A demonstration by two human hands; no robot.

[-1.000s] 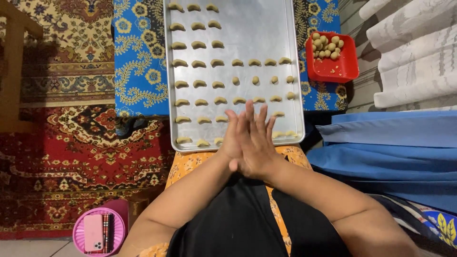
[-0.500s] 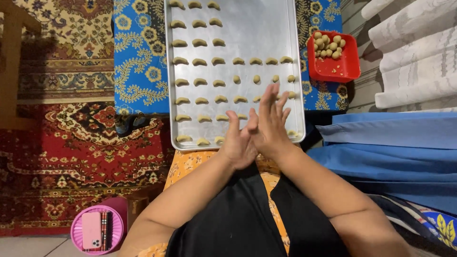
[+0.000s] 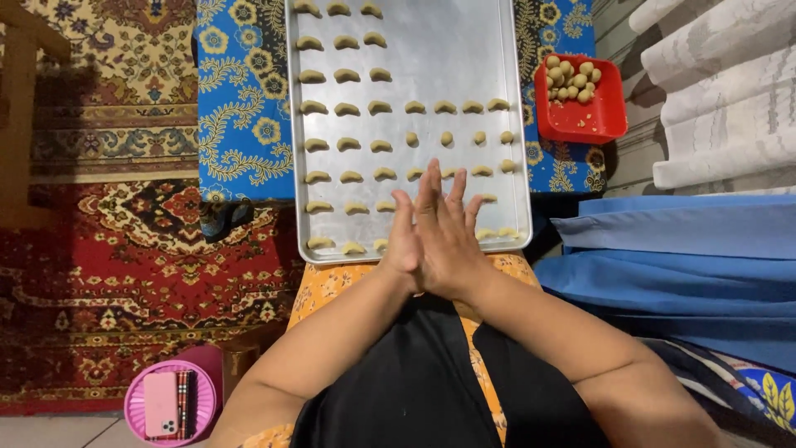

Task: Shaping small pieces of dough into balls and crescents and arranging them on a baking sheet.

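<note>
Dough, if there is any between the palms, cannot be seen: the left hand [image 3: 406, 241] and the right hand [image 3: 452, 241] are pressed flat together, fingers straight and slightly spread, just above the near edge of the metal baking tray [image 3: 431, 83]. I cannot tell if they clamp a piece or nothing.

The tray lies on a blue flowered cloth [image 3: 240, 108] and carries rows of small crescent dough pieces [image 3: 348, 109]. A red container [image 3: 580, 116] with round dough balls [image 3: 570, 79] stands just beside the tray's right edge.

I think the risk is that the hands, so near to the front rows, could press down and flatten the crescents below them. The pieces at the near edge are partly hidden by the hands. The tray's far edge is cut off by the picture.
</note>
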